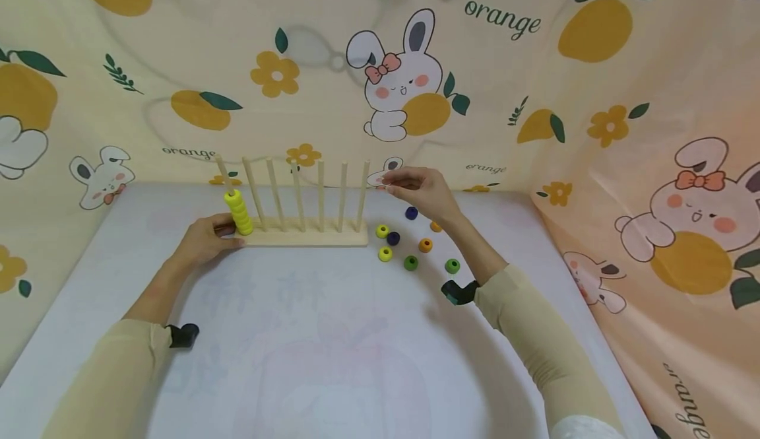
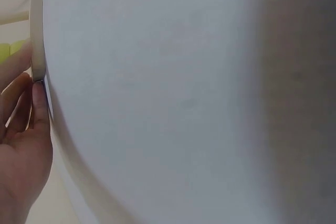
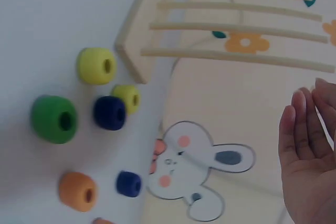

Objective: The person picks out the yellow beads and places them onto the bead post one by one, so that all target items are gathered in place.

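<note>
A wooden peg rack (image 1: 309, 237) stands towards the back of the table, with a row of upright pegs. Several yellow beads (image 1: 239, 213) are stacked on its leftmost peg. My left hand (image 1: 204, 241) holds the left end of the base, thumb at the front; in the left wrist view a finger lies beside the yellow beads (image 2: 11, 50). My right hand (image 1: 424, 191) is raised just right of the rightmost peg's top (image 1: 366, 165). In the right wrist view its fingers (image 3: 302, 129) are nearly straight and close together, and no bead shows among them.
Loose beads lie right of the rack: two yellow (image 1: 385, 254), two dark blue (image 1: 393, 238), two orange (image 1: 425, 245) and two green (image 1: 411, 263). A patterned cloth (image 1: 320, 82) hangs behind the table and along its sides.
</note>
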`<state>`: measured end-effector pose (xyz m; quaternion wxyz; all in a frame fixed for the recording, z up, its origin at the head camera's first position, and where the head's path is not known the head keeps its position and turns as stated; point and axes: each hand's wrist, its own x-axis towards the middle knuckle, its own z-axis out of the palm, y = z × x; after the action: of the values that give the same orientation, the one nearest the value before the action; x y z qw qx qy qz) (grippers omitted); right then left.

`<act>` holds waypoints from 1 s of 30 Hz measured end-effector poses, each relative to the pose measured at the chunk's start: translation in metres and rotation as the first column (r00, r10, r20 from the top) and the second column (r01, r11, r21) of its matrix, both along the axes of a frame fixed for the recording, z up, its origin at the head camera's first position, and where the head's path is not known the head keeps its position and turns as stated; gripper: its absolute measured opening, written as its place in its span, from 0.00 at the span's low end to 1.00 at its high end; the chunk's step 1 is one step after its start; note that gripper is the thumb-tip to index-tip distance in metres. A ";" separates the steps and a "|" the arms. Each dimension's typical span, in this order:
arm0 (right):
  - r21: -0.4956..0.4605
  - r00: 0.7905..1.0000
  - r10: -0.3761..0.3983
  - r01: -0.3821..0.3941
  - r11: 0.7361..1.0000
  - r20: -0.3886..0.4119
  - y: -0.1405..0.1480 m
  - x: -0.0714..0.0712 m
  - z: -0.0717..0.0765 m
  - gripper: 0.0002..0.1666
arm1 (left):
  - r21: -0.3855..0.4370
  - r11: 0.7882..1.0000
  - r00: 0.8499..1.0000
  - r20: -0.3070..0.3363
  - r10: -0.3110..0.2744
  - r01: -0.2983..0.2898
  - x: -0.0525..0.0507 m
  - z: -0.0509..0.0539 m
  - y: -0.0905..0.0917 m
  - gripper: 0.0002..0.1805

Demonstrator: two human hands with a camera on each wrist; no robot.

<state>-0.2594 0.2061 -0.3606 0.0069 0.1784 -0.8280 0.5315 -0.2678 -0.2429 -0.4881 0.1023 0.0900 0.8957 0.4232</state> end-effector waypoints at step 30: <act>0.068 0.975 -0.159 0.150 0.986 0.153 0.010 -0.002 -0.101 0.14 | -0.096 0.995 0.998 -0.060 0.010 -0.016 0.001 0.005 -0.001 0.39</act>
<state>-0.2618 0.2158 -0.4616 -0.0223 0.0707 -0.8520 0.5182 -0.2668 -0.2441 -0.4835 0.0769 0.0918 0.9183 0.3772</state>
